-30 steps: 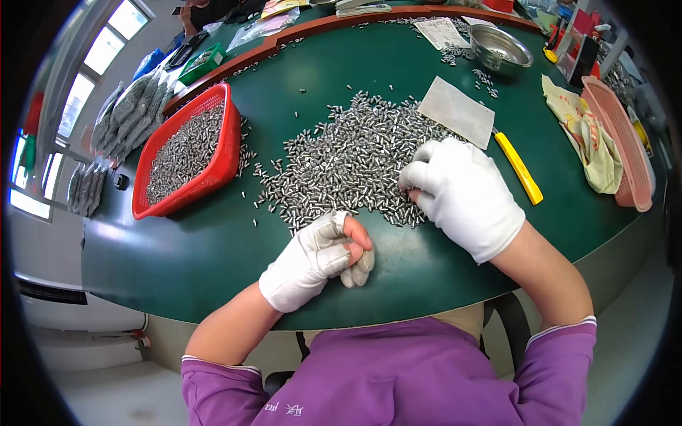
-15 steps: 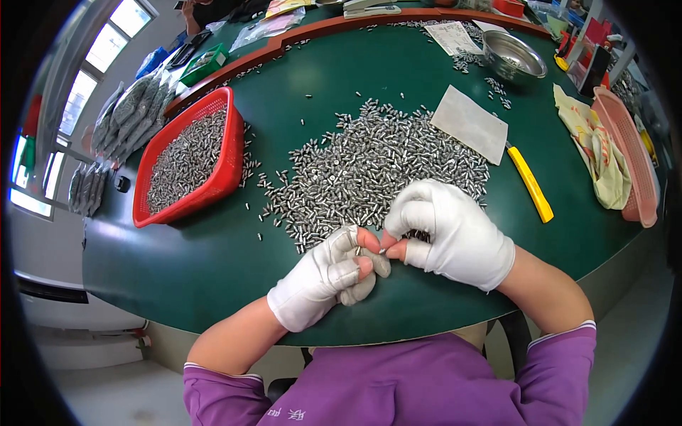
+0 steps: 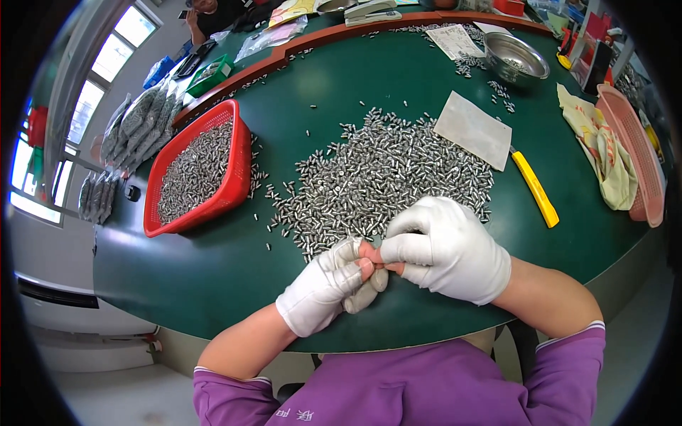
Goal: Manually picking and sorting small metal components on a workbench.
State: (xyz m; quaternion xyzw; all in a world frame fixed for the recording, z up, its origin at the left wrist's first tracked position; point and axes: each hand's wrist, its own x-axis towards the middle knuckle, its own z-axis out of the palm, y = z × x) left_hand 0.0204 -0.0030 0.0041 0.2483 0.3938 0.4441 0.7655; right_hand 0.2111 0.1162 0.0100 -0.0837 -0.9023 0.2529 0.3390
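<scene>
Both hands wear white gloves with some fingertips bare, and they meet at the near edge of a heap of small silver metal pins. My left hand is closed, its thumb and index finger pinched together. Against those fingertips press the thumb and fingers of my right hand, also closed in a pinch. Whatever lies between the fingertips is hidden. On the heap's right edge rests a flat grey-white plate. A yellow-handled tool lies beside it, its narrow end by the plate's corner.
A red plastic basket full of similar pins stands left on the green table. Filled bags sit beyond it. Back right are a steel bowl and a pink basket with a yellowish cloth. Another person is at the far left.
The right fingers have closed in on the left fingertips, covering a small metal piece that showed between them earlier. The whole view has shifted slightly, and more of the other person shows.
</scene>
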